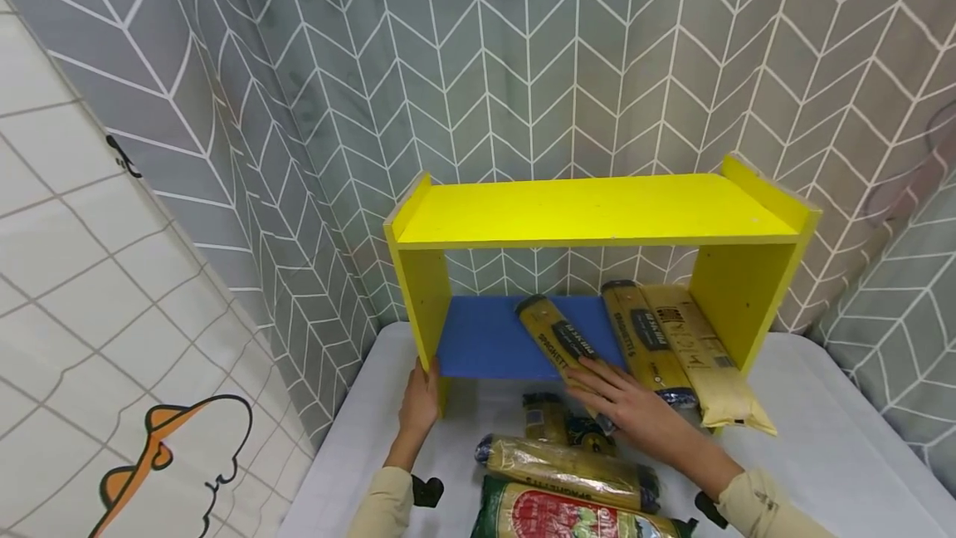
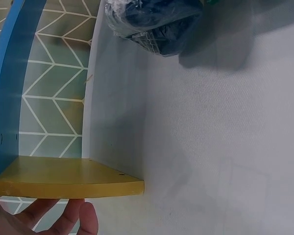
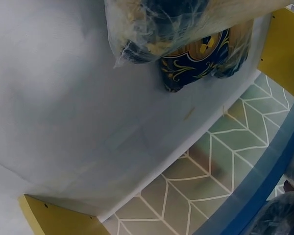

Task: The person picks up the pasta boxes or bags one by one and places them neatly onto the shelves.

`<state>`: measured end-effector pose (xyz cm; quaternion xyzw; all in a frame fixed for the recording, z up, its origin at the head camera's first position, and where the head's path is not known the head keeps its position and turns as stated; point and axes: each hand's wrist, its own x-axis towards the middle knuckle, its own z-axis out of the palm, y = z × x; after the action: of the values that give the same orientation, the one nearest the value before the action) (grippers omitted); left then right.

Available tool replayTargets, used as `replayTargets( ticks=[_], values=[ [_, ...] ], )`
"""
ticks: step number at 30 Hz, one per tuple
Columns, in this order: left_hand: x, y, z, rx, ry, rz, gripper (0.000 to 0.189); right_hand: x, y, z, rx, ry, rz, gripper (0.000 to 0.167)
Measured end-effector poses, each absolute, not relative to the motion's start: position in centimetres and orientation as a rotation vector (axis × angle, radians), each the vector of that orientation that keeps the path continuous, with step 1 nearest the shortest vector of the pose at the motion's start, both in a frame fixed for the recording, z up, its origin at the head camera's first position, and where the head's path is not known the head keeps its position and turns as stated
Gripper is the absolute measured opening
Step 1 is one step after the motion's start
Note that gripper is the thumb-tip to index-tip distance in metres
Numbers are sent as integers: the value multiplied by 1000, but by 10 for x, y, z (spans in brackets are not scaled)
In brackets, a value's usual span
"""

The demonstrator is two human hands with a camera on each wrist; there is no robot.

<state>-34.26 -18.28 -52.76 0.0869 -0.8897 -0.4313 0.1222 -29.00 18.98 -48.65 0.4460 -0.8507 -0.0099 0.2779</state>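
A yellow shelf unit (image 1: 553, 210) with a blue shelf board (image 1: 481, 337) stands on a white-covered table. My left hand (image 1: 418, 405) grips its left side panel (image 1: 421, 297) low at the front edge; in the left wrist view, fingers (image 2: 71, 215) show beyond the panel. Over the front end of a spaghetti pack (image 1: 560, 339) lies my right hand (image 1: 635, 405), holding it; the thumb is hidden. That pack lies slanted on the blue board, its front end past the edge. Right of it lie another spaghetti pack (image 1: 646, 343) and a paler pasta pack (image 1: 695, 347), side by side.
Below and in front of the unit, several pasta packs are on the table, including a spaghetti pack (image 1: 568, 467) lying crosswise and a green-and-red pack (image 1: 560, 513). Patterned curtain (image 1: 523, 90) hangs close behind. White tiled wall (image 1: 97, 272) is at the left.
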Motion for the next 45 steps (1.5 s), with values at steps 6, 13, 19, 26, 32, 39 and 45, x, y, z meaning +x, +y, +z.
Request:
replayTargets(
  ticks=[6, 13, 19, 26, 32, 39, 45],
  values=[
    [-343, -183, -529, 249, -2588, -1261, 51, -290, 187, -489, 1130, -2318, -27, 102],
    [-344, -183, -529, 240, -2581, -1234, 48, -289, 179, -488, 963, -2358, -7, 90],
    [-343, -183, -529, 225, -2582, -1235, 49, -288, 174, -488, 841, -2349, -4, 88],
    [-343, -183, -528, 231, -2603, -1249, 54, -291, 174, -488, 805, -2343, -54, 83],
    [-343, -184, -531, 235, -2590, -1244, 55, -304, 181, -484, 940, -2368, -20, 71],
    [-344, -184, -533, 241, -2598, -1249, 53, -310, 185, -490, 1026, -2267, 33, 59],
    [-343, -183, -530, 232, -2586, -1259, 53, -310, 183, -493, 906, -2215, 4, 54]
  ],
)
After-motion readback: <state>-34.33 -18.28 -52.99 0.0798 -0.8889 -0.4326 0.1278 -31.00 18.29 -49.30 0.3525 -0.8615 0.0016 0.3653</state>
